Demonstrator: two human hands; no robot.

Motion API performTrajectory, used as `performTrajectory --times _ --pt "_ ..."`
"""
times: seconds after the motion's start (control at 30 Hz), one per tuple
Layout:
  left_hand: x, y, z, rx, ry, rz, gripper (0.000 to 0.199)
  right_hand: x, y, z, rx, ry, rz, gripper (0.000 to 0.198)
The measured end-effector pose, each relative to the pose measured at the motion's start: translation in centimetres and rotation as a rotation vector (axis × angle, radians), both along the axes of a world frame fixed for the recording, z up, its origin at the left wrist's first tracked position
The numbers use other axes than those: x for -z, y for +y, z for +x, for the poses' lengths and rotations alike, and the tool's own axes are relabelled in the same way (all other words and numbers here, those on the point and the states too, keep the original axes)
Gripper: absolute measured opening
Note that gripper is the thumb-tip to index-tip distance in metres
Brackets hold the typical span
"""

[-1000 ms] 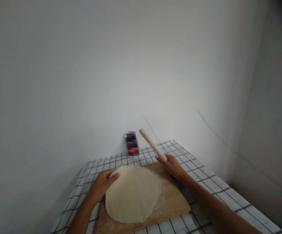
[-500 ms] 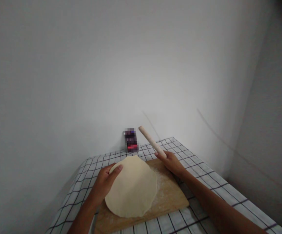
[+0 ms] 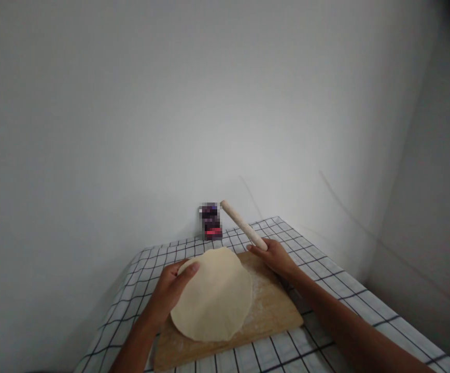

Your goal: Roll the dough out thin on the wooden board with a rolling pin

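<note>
Dough (image 3: 213,295), rolled into a thin pale round, lies on the wooden board (image 3: 275,311), which sits near the middle of the table (image 3: 326,274) with its checked cloth. At the round's left edge the left hand (image 3: 172,290) pinches the rim, thumb on top and fingers underneath, so that side looks lifted a little off the board. Behind the board, at the table's far edge against the wall, stands a small dark packet (image 3: 210,221). Further right, the right hand (image 3: 275,257) is closed around the lower end of a rolling pin (image 3: 242,224), which tilts up and away, clear of the dough. By my judgement this is a pause between passes, the sheet being turned or loosened; the next move calls for laying it back flat without creases before the pin comes down.
</note>
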State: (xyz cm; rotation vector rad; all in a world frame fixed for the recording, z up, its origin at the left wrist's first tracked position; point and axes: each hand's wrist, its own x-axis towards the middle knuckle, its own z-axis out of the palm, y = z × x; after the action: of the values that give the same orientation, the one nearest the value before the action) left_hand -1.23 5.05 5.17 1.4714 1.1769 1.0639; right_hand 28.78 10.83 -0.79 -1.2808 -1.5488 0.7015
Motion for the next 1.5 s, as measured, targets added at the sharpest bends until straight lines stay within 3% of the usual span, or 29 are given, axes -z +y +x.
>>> performTrajectory --times 0.07,0.2,0.33,0.43,0.6,0.73,0.87,1.03,1.1,1.17,1.23,1.3,1.4,1.5 --pt "-0.3 -0.3 0.1 0.025 0.011 0.002 0.050 -0.7 -0.6 -0.3 -0.054 0.035 0.002 0.047" --pt "-0.8 -0.7 0.3 0.062 0.071 0.014 0.048 -2.2 -2.5 -1.6 -0.309 0.118 0.073 0.049" --pt "-0.8 -0.7 0.5 0.059 0.099 0.020 0.050 -2.4 -3.6 -2.6 -0.473 0.101 -0.004 0.042" --pt "-0.7 -0.5 0.3 0.034 0.073 0.024 0.050 -2.2 -3.7 -2.8 -0.449 0.102 -0.037 0.037" --pt "0.2 -0.9 -0.6 0.075 0.111 -0.122 0.055 -2.5 -3.5 -2.8 -0.383 0.133 -0.010 0.038" --pt "0.3 -2.2 0.1 -0.120 0.136 -0.018 0.058 -2.5 -3.6 -3.0 -0.434 0.191 -0.014 0.039" --pt "-2.4 -3.6 1.2 -0.200 0.255 0.204 0.058 -4.0 -4.6 -3.5 -0.412 0.279 0.032 0.039" --pt "-9.1 -4.9 -0.6 -0.277 0.402 0.333 0.055 -8.7 -8.7 -5.7 -0.427 0.367 0.020 0.038" --pt "-11.1 -4.2 -1.8 -0.219 0.441 0.304 0.054 -9.5 -10.2 -7.3 -0.488 0.447 -0.025 0.038" --pt "-11.6 -2.3 -2.3 -0.093 0.492 0.248 0.054 -8.9 -11.0 -8.6 -0.546 0.521 -0.123 0.041" --pt "-10.5 0.9 -1.7 0.130 0.548 0.171 0.054 -7.0 -11.0 -9.0 -0.525 0.531 -0.213 0.045" --pt "-8.2 4.7 -0.2 0.312 0.665 0.154 0.058 -4.5 -10.5 -8.1 -0.421 0.506 -0.282 0.048" --pt "-3.8 9.1 2.5 0.310 0.796 0.286 0.065 -1.1 -9.8 -4.3 -0.289 0.400 -0.347 0.055" --pt "0.7 9.9 3.8 0.208 0.767 0.359 0.069 0.5 -9.7 0.5 -0.179 0.342 -0.333 0.058"
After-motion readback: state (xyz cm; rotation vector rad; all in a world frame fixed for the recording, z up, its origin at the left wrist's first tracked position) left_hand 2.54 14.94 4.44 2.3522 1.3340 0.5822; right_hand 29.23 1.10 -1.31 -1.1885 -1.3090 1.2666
